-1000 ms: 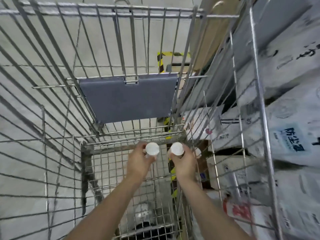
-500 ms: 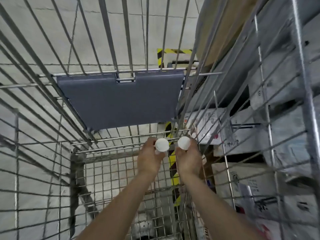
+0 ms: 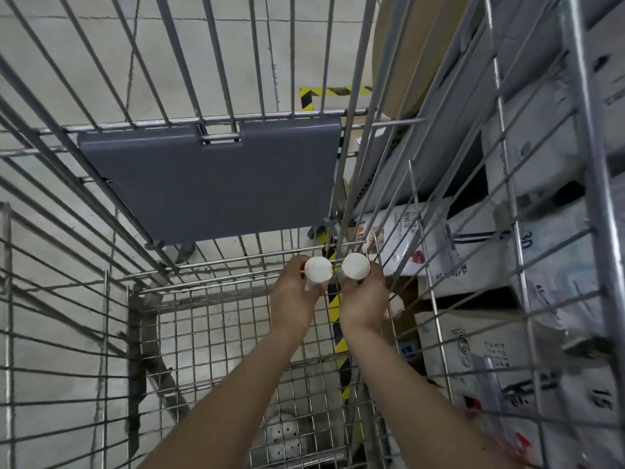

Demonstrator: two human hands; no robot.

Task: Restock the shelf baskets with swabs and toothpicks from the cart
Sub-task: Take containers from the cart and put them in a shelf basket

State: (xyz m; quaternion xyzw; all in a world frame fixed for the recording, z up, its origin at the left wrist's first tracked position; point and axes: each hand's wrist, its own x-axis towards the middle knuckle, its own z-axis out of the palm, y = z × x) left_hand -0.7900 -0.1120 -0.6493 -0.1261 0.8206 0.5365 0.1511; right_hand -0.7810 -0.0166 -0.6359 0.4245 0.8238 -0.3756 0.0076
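A: What could go wrong here?

B: Two white-capped containers are held upright inside the wire cart [image 3: 101, 299], one in each hand. The left hand [image 3: 292, 299] is curled round the left container [image 3: 318, 269]; the right hand [image 3: 363, 301] is curled round the right container [image 3: 355, 265]. Both grips are closed on their containers, low on the bodies, so the caps stand clear above the fingers. The containers are near each other and close to the cart's crossbars. A cap could be knocked against a wire on the way out, and a container could be loosened and dropped through to the mesh floor. Whether swabs or toothpicks are held cannot be told.

A: How many of each thing are counted?

B: Two hands and two containers are counted. One grey flap [image 3: 209, 181] is seen hinged on the far wall. More round white objects [image 3: 287, 438] are glimpsed at the cart's bottom, too blurred to be counted. Stacked packages [image 3: 541, 265] are seen beyond the right wall; no shelf basket is identified.
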